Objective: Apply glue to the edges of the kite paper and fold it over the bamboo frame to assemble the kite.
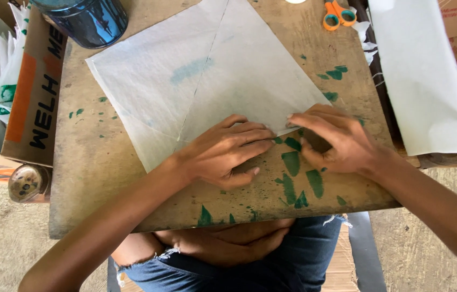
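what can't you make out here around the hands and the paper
- Near edge of the white paper sheet: covered by the left hand and right hand, head view.
- Anything pinched under the fingers: hidden by the hands.
- Dark blue jar: top cut off by the frame edge.
- Orange scissors: blades out of frame.

Blue jar [91, 20], orange scissors [338, 14], cardboard box [37, 92], white paper roll [425, 81].

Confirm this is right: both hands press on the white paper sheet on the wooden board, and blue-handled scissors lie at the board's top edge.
Wrong in one respect: the head view shows the scissors have orange handles, not blue. Both the left hand and right hand do press the white paper sheet on the wooden board.
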